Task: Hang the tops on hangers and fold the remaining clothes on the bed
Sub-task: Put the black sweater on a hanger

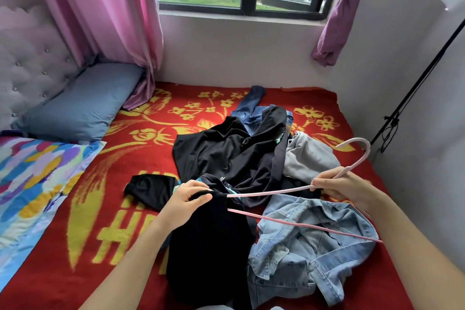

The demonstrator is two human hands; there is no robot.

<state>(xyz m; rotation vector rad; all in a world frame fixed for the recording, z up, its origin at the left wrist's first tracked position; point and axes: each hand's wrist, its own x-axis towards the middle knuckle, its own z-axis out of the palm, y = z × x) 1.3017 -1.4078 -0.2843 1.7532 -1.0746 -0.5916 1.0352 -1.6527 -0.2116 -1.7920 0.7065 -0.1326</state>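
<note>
A black fabric top (208,246) is pinched by the left hand (187,199); at three o'clock, a thin pink hanger (269,191) is gripped by the right hand (344,189).

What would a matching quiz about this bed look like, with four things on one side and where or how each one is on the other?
Things:
1. pink hanger
2. black top
3. denim jacket
4. blue pillow

Place or state:
a. lies by the padded headboard
b. pinched at its upper edge by the left hand
c. lies crumpled under the hanger's lower bar
d. held near its hook by the right hand

Pairs: 1-d, 2-b, 3-c, 4-a
</note>
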